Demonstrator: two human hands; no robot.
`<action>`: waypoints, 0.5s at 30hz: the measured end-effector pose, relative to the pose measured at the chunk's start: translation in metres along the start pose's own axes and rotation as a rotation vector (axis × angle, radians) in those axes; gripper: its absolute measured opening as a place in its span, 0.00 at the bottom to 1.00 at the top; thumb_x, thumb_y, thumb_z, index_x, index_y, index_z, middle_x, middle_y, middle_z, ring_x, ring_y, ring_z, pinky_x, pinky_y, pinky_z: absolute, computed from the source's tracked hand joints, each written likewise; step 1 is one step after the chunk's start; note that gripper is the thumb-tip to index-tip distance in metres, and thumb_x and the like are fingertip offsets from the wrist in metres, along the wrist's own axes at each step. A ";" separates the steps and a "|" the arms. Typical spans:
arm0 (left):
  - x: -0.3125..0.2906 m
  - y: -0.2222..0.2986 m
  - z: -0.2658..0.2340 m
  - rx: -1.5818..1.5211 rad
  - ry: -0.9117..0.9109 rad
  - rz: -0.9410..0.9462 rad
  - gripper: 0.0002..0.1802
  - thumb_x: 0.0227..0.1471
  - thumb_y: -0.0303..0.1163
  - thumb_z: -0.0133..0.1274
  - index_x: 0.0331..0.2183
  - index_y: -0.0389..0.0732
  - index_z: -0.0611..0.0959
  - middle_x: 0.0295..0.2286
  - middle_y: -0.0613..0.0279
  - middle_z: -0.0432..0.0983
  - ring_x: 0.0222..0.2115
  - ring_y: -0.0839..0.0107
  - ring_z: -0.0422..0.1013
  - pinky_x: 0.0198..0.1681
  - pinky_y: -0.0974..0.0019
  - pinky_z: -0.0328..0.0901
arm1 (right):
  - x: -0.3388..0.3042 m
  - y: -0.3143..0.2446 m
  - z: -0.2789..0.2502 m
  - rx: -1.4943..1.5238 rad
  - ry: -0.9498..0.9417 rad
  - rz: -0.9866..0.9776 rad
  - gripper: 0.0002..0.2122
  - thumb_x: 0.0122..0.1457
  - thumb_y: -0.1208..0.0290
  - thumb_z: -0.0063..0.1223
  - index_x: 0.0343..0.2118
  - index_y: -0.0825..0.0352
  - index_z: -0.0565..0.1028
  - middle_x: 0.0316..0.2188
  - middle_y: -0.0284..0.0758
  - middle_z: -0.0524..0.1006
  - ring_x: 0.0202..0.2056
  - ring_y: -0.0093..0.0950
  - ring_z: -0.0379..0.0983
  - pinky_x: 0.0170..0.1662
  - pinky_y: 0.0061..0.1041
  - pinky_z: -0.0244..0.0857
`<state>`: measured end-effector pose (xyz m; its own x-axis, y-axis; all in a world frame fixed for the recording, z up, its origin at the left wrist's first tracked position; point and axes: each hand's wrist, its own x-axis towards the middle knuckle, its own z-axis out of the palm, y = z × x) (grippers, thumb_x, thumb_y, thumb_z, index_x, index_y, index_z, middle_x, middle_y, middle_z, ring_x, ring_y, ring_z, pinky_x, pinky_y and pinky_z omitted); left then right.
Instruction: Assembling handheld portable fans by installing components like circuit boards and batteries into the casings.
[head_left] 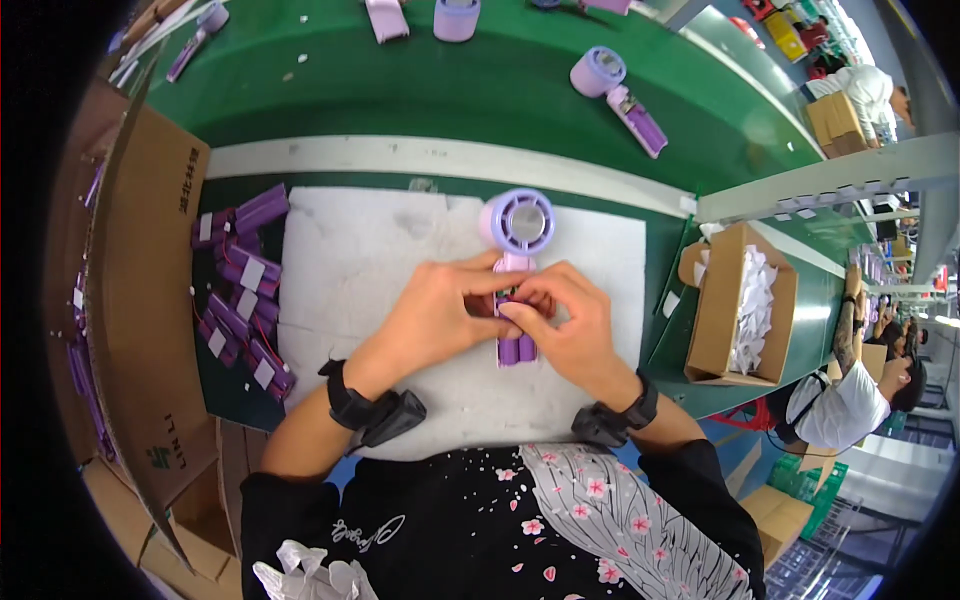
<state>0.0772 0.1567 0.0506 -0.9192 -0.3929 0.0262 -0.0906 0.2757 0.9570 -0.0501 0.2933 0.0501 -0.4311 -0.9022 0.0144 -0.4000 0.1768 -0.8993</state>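
Note:
A lilac handheld fan (pixel 491 222) lies on the white work mat with its round head pointing away from me and its handle opened up. Purple battery cells (pixel 517 350) sit in the handle's near end. My left hand (pixel 435 315) holds the handle from the left side, thumb and forefinger bent around it. From the right, my right hand (pixel 575 325) has its fingers curled and pinched together over the middle of the handle, just above the cells. Whatever lies between its fingertips is hidden. Part of a small circuit board shows between the hands.
Purple battery packs with white labels and red wires (pixel 240 290) are heaped left of the mat (pixel 340 250), beside a tall cardboard box (pixel 150 300). A carton of white paper pieces (pixel 705 330) stands right. More fans (pixel 600 72) rest on the green belt (pixel 450 95). Co-workers sit at right.

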 end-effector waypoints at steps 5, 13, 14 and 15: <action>-0.001 -0.001 0.001 0.038 -0.032 -0.013 0.30 0.32 0.24 0.67 0.44 0.38 0.81 0.46 0.52 0.76 0.30 0.69 0.77 0.35 0.71 0.71 | 0.001 0.001 -0.001 -0.002 -0.006 -0.005 0.06 0.47 0.76 0.64 0.26 0.70 0.77 0.30 0.35 0.73 0.25 0.22 0.68 0.26 0.21 0.61; 0.000 -0.013 -0.003 0.077 -0.051 0.043 0.29 0.33 0.25 0.67 0.44 0.39 0.81 0.47 0.52 0.75 0.27 0.69 0.76 0.34 0.71 0.70 | -0.024 -0.012 -0.011 -0.568 -0.147 -0.420 0.24 0.45 0.72 0.66 0.47 0.72 0.73 0.44 0.43 0.70 0.36 0.34 0.72 0.39 0.30 0.70; 0.000 -0.013 -0.003 0.098 -0.054 0.055 0.30 0.34 0.25 0.67 0.45 0.39 0.80 0.47 0.52 0.75 0.27 0.69 0.75 0.34 0.70 0.70 | -0.024 -0.011 -0.010 -0.573 -0.153 -0.422 0.24 0.45 0.72 0.66 0.47 0.72 0.73 0.44 0.43 0.70 0.36 0.34 0.72 0.39 0.30 0.70; 0.001 -0.012 -0.002 0.096 -0.052 0.063 0.30 0.34 0.25 0.67 0.45 0.39 0.80 0.47 0.52 0.75 0.27 0.69 0.75 0.34 0.70 0.70 | -0.023 -0.009 -0.012 -0.588 -0.170 -0.400 0.26 0.45 0.72 0.66 0.49 0.73 0.71 0.46 0.43 0.69 0.38 0.35 0.72 0.41 0.30 0.70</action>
<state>0.0783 0.1512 0.0394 -0.9428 -0.3264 0.0683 -0.0655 0.3820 0.9219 -0.0462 0.3173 0.0633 -0.0487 -0.9820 0.1823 -0.8894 -0.0404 -0.4553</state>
